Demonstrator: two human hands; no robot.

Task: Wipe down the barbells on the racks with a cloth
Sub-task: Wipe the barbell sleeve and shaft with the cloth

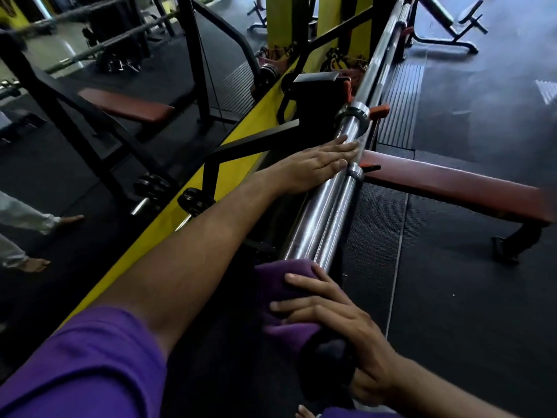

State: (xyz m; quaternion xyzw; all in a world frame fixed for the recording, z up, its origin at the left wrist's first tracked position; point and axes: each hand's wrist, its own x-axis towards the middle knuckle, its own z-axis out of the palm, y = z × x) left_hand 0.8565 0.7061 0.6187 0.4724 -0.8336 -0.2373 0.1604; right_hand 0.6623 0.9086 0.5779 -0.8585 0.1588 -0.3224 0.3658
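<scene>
Two chrome barbells [319,218] lie side by side on a rack, running from the bottom centre up to the top right. My left hand [319,164] reaches forward and rests flat with straight fingers on the upper barbell's sleeve, just below its collar [352,116]. My right hand [340,324] grips a purple cloth [280,285] wrapped over the near ends of the barbells. The bar ends under the cloth are hidden.
A black rack frame with a red-tipped hook [319,82] holds the bars. A red padded bench [452,185] stands right of them on black rubber flooring. A mirror with a yellow border [168,212] runs along the left, reflecting another bench and a person's legs.
</scene>
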